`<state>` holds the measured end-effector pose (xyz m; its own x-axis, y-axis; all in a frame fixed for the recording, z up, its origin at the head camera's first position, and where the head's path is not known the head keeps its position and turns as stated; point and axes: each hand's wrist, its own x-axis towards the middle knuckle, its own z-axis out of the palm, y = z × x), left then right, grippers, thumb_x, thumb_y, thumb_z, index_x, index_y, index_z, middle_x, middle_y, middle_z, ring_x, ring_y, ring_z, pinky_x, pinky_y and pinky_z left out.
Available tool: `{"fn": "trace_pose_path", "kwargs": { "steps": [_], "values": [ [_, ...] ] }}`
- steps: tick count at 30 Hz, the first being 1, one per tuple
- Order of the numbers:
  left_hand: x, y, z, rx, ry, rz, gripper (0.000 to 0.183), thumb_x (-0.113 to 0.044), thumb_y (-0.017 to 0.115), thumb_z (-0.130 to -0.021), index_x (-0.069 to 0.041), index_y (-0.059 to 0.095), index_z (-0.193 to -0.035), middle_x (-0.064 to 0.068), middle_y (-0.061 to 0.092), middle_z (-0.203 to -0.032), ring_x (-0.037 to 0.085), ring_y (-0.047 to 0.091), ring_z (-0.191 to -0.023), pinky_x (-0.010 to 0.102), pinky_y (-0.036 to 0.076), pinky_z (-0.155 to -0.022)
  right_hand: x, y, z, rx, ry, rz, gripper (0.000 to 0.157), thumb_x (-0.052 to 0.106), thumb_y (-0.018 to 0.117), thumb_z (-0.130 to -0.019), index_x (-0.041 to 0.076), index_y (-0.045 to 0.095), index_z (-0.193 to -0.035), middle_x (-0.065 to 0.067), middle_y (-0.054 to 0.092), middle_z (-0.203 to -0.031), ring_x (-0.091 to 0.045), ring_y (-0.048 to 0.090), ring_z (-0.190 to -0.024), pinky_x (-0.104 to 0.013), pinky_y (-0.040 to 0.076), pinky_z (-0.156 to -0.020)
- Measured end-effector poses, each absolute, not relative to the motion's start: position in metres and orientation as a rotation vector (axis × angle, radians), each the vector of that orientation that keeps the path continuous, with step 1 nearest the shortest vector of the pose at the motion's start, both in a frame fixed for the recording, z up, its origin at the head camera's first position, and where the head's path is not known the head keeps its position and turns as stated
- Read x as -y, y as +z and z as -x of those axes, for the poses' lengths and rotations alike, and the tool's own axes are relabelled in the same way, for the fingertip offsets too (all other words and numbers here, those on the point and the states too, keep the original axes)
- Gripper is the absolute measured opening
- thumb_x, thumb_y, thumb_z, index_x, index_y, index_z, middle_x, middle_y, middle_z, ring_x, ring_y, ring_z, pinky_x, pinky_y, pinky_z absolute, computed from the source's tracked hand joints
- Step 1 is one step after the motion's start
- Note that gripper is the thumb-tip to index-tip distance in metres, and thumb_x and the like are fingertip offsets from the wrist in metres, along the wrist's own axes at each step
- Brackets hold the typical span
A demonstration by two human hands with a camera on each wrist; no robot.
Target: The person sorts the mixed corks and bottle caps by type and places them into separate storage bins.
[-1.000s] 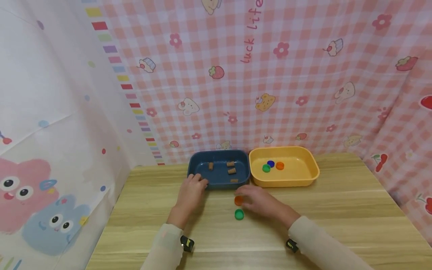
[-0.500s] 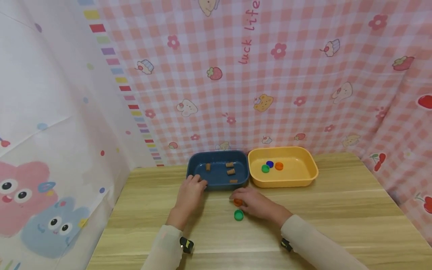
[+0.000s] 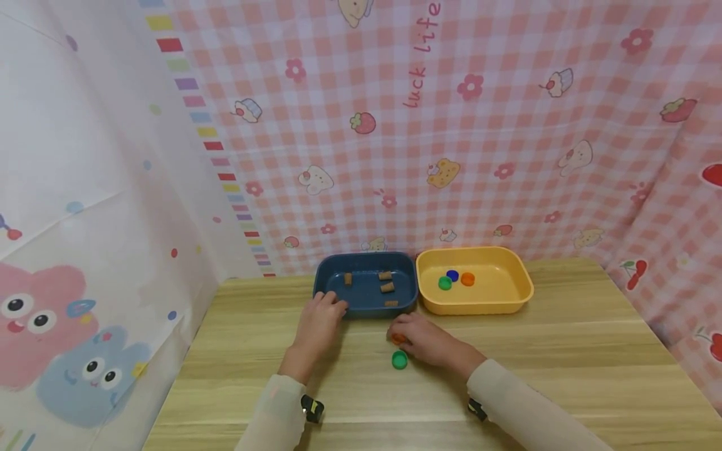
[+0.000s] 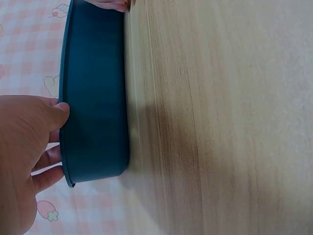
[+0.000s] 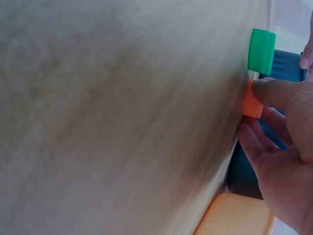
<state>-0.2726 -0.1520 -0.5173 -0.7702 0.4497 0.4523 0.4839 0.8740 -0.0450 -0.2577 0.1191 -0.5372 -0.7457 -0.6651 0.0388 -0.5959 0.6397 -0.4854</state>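
Note:
My left hand (image 3: 319, 322) grips the near left rim of the dark blue tray (image 4: 93, 93), thumb outside and fingers over the edge. In the head view, several brown cork-like pieces lie in this tray, one of them a cork piece (image 3: 387, 287). My right hand (image 3: 425, 338) pinches an orange bottle cap (image 5: 252, 102) at the table surface, in front of the blue tray; the fingers partly cover the cap. Just nearer to me, a green bottle cap (image 3: 399, 360) sits on the table, apart from the hand.
A yellow tray (image 3: 496, 307) stands right beside the blue one. Inside it lie a green cap (image 3: 445, 283), a blue cap (image 3: 452, 275) and an orange cap (image 3: 467, 279). Behind both trays hangs a checked cloth (image 3: 417, 144); the wooden table (image 3: 570, 351) extends to either side.
My right hand has moved slightly left, and its fingers have closed round the orange bottle cap. The left hand keeps its place on the blue tray's rim.

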Motion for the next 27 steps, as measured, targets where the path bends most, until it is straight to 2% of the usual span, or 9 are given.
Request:
{"fn": "trace_pose_path", "kwargs": {
  "steps": [9, 27],
  "values": [
    [0.1516, -0.5162, 0.2721, 2.578, -0.1, 0.691, 0.006, -0.014, 0.074, -0.094, -0.015, 0.08, -0.097, 0.005, 0.068, -0.088, 0.026, 0.057, -0.077, 0.039, 0.048, -0.067, -0.1198, -0.5369, 0.257, -2.711, -0.749, 1.049, 0.018, 0.009, 0.071, -0.097, 0.016, 0.074, -0.114, 0.001, 0.067, -0.115, -0.016, 0.056, -0.102, -0.039, 0.053, -0.095],
    [0.1523, -0.5165, 0.2721, 2.554, -0.107, 0.696, 0.006, -0.013, 0.076, -0.093, -0.014, 0.08, -0.096, 0.005, 0.068, -0.087, 0.025, 0.056, -0.076, 0.038, 0.049, -0.067, -0.1195, -0.5355, 0.2594, -2.703, -0.751, 1.047, 0.019, 0.008, 0.072, -0.096, 0.015, 0.075, -0.113, 0.002, 0.069, -0.112, -0.014, 0.059, -0.101, -0.038, 0.055, -0.094]
  ]
}}
